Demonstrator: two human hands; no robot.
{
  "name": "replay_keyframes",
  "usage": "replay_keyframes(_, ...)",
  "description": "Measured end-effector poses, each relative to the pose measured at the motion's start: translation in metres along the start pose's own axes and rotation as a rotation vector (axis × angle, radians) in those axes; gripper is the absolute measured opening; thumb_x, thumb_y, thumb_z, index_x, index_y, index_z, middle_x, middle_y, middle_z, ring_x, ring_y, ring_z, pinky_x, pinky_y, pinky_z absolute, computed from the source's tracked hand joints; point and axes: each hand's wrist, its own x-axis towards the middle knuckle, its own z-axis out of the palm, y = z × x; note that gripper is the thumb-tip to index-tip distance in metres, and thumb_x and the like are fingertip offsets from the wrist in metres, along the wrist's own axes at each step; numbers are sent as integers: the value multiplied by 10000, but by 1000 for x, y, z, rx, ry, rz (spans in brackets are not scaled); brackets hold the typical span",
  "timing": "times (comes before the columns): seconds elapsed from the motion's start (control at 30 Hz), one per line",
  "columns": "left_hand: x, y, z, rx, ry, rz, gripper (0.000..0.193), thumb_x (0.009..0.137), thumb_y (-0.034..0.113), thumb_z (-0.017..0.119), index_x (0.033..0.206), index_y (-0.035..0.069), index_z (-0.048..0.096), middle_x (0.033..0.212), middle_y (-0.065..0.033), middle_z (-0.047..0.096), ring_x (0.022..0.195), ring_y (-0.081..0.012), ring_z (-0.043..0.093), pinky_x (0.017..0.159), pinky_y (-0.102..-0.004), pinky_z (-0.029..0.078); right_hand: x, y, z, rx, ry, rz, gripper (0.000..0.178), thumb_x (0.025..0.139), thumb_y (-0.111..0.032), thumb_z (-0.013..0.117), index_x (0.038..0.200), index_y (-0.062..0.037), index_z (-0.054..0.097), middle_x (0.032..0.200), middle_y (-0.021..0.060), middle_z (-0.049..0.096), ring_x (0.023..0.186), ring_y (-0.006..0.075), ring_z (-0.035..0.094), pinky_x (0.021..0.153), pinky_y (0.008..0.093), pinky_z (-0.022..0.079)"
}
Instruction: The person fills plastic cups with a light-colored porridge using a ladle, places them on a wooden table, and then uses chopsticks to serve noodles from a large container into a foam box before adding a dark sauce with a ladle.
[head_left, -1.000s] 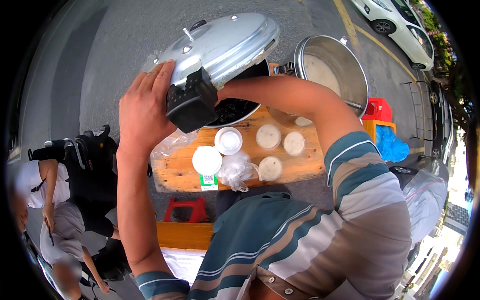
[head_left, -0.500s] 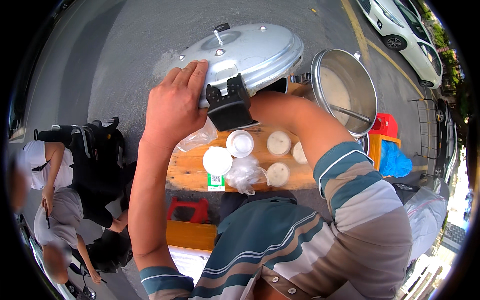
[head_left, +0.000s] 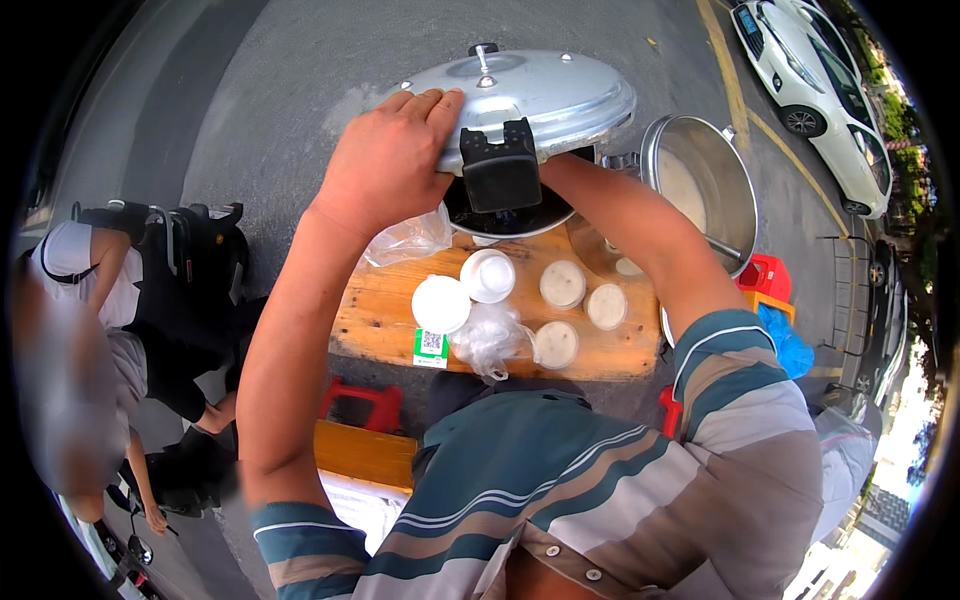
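My left hand (head_left: 400, 150) grips the left rim of a large silver pressure cooker lid (head_left: 550, 95), fingers on top. The tilted lid has a black side handle (head_left: 500, 165) facing me. Below it, a pot (head_left: 510, 222) shows its dark inside. My right forearm (head_left: 635, 215) reaches in under the lid's right side; the lid hides the right hand. On the wooden table (head_left: 390, 340) stand several filled clear cups (head_left: 563, 285), white round lids (head_left: 441, 304) and a crumpled clear plastic bag (head_left: 488, 338).
A tall steel pot (head_left: 728, 180) of pale liquid, with a metal handle leaning in it, is at the right. Beyond are a red stool (head_left: 768, 275) and a blue bag (head_left: 785, 340). A green-white card (head_left: 431, 347) lies near the table's front edge. People (head_left: 110, 290) are at left; a white car (head_left: 815, 95) is far right.
The lid and my left hand have shifted right, and the lid sits more level. More of the dark pot opening shows beneath it. My right forearm has moved right.
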Motion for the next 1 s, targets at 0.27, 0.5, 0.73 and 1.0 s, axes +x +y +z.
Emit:
replay_keyframes(0.27, 9, -7, -6, 29, -3, 80, 658, 724, 84, 679, 1371, 35, 574, 1281, -194, 680, 1146, -368, 665, 964, -457, 561, -45, -17, -10, 693, -9, 13, 257, 919, -173, 768, 1145, -71, 700, 1023, 80, 754, 889, 214, 747, 743, 407, 648)
replay_keyframes(0.5, 10, -12, -24, 72, -82, 101, 696, 744, 124, 745, 1412, 70, 556, 1281, -206, 680, 1129, -394, 664, 991, -445, 538, -163, -21, 49, 1156, -419, -84, 248, 937, -163, 754, 1129, -20, 687, 1031, 112, 744, 920, 234, 736, 811, 418, 627)
replay_keyframes(0.73, -45, 42, 39, 321, -191, 9, 917, 692, 88, 780, 1527, 85, 400, 1521, -131, 506, 1126, -304, 619, 935, -373, 581, -248, 60, 197, 914, -720, 153, 590, 867, -259, 842, 1335, -39, 559, 1115, 68, 679, 942, 174, 675, 780, 345, 564)
replay_keyframes(1.0, -65, 77, 86, 337, -233, -172, 860, 755, 87, 775, 1526, 135, 396, 1559, -113, 458, 1100, -253, 616, 853, -335, 624, -273, 135, 278, 599, -757, 200, 693, 858, -300, 853, 1392, -16, 516, 1165, 104, 659, 1010, 166, 650, 801, 335, 549)
